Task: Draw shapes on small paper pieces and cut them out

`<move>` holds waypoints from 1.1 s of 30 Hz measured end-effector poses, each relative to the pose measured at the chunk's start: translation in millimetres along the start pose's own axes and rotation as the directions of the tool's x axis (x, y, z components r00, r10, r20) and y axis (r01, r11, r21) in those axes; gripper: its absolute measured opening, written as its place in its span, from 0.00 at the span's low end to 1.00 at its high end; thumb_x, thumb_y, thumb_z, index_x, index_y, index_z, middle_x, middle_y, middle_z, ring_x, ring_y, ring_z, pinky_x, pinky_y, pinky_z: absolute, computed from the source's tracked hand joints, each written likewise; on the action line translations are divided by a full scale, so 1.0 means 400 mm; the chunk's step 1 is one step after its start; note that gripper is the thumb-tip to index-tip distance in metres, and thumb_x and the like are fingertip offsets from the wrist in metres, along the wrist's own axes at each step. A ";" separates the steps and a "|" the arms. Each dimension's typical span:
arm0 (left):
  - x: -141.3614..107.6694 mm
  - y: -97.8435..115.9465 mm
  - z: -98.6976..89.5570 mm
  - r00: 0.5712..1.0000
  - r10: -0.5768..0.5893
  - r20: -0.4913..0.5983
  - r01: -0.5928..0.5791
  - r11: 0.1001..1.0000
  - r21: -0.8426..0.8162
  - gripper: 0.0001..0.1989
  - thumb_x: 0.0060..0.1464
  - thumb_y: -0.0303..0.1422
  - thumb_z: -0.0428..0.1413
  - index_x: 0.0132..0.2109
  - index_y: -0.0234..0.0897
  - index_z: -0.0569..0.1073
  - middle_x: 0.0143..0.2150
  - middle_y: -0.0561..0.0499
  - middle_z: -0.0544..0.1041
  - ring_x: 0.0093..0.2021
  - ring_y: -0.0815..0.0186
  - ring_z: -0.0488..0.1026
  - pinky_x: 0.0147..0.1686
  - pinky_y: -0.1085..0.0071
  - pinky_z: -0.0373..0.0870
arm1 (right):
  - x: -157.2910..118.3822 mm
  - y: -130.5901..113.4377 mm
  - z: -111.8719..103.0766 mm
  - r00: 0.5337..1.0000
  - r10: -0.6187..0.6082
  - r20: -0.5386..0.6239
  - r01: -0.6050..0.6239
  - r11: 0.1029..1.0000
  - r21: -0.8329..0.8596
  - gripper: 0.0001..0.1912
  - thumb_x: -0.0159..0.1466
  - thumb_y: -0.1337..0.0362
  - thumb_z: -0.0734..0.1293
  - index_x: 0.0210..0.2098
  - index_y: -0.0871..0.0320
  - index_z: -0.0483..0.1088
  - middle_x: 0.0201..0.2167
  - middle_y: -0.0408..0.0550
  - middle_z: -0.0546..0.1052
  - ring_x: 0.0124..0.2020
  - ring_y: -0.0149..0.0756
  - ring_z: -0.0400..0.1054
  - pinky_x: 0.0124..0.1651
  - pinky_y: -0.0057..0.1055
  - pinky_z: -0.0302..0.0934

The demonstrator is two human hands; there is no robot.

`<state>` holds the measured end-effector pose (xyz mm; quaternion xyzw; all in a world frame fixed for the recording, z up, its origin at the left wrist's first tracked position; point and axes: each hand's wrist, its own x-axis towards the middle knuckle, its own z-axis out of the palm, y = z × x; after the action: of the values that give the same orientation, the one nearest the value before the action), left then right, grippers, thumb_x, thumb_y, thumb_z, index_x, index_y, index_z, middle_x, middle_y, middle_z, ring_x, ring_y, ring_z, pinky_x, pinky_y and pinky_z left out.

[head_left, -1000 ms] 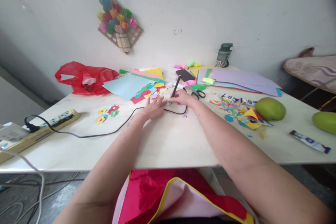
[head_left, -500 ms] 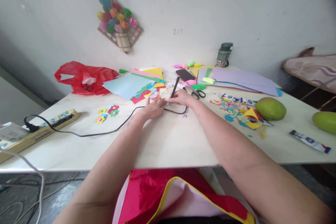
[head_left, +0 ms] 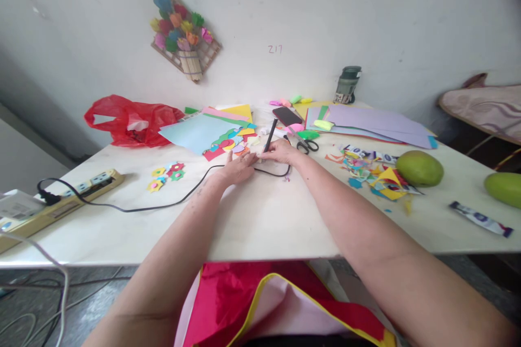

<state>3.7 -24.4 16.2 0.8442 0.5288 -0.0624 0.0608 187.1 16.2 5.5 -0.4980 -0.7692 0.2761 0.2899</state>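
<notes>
My right hand (head_left: 279,152) is closed round a slim black pen (head_left: 272,134), which stands tilted with its upper end away from me. My left hand (head_left: 240,167) lies low on the table just left of it, fingers stretched toward the right fingertips. A small pale piece shows between the two hands, too small to make out. Beyond my left hand are cut coloured paper pieces (head_left: 228,145). Black-handled scissors (head_left: 306,145) lie just right of my right hand. A black cord (head_left: 163,207) passes beneath my hands.
Small paper flowers (head_left: 155,185) and a power strip (head_left: 87,188) are at left, with a red plastic bag (head_left: 130,119) behind. Coloured sheets (head_left: 366,122) and a phone (head_left: 287,115) lie at the back. Paper scraps (head_left: 362,171), a green mango (head_left: 419,168) and a tube (head_left: 480,218) are at right.
The black pen has shifted very slightly in my right hand. Both hands keep almost the same place.
</notes>
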 end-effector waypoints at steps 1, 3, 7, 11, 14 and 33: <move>0.000 0.000 0.000 1.000 0.002 -0.001 -0.002 1.000 -0.001 0.32 0.54 0.32 0.37 0.66 0.36 0.46 0.68 0.45 0.51 0.68 0.60 0.43 0.62 0.48 0.28 | 0.001 0.001 0.001 1.000 0.001 0.000 -0.001 1.000 0.002 0.16 0.51 0.54 0.69 0.30 0.62 0.77 0.23 0.44 0.75 0.26 0.30 0.65 0.29 0.26 0.56; 0.000 0.000 -0.001 1.000 0.005 -0.003 -0.005 1.000 -0.002 0.31 0.53 0.32 0.37 0.66 0.37 0.47 0.67 0.45 0.51 0.67 0.60 0.44 0.62 0.48 0.27 | 0.001 0.002 0.002 1.000 -0.007 -0.001 0.007 1.000 0.011 0.16 0.51 0.54 0.69 0.30 0.62 0.77 0.23 0.44 0.75 0.25 0.29 0.64 0.29 0.25 0.56; -0.004 0.002 -0.006 1.000 0.004 -0.006 -0.004 1.000 -0.008 0.30 0.53 0.31 0.38 0.65 0.39 0.49 0.67 0.46 0.52 0.67 0.60 0.44 0.62 0.48 0.27 | 0.001 0.003 0.003 1.000 -0.014 0.007 0.014 0.999 0.032 0.16 0.51 0.54 0.69 0.30 0.62 0.77 0.22 0.43 0.74 0.24 0.28 0.63 0.28 0.25 0.55; -0.008 0.004 -0.010 1.000 0.018 0.003 -0.018 1.000 -0.019 0.29 0.54 0.31 0.37 0.64 0.39 0.50 0.67 0.46 0.52 0.67 0.60 0.44 0.62 0.47 0.27 | 0.000 0.000 0.001 1.000 -0.007 -0.003 0.007 0.999 0.037 0.16 0.51 0.54 0.69 0.30 0.62 0.77 0.23 0.43 0.75 0.25 0.28 0.64 0.29 0.25 0.56; -0.011 0.007 -0.012 1.000 0.019 0.012 -0.018 1.000 -0.023 0.29 0.55 0.31 0.37 0.65 0.38 0.49 0.68 0.45 0.51 0.68 0.60 0.43 0.61 0.47 0.26 | -0.001 -0.002 0.000 1.000 0.009 -0.003 -0.009 0.999 0.039 0.16 0.51 0.54 0.70 0.30 0.62 0.77 0.24 0.44 0.75 0.25 0.29 0.64 0.29 0.25 0.57; -0.015 0.013 -0.020 0.999 0.020 0.027 -0.020 1.000 -0.015 0.29 0.54 0.31 0.37 0.64 0.41 0.50 0.67 0.47 0.51 0.67 0.59 0.44 0.61 0.47 0.25 | 0.011 0.018 0.006 1.000 0.017 0.007 -0.017 0.998 0.057 0.14 0.52 0.57 0.70 0.33 0.62 0.77 0.25 0.45 0.75 0.22 0.26 0.64 0.25 0.23 0.59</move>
<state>6.1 -30.6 25.4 0.8481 0.5199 -0.0692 0.0750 188.2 22.5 -0.3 -0.4951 -0.7577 0.3020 0.2992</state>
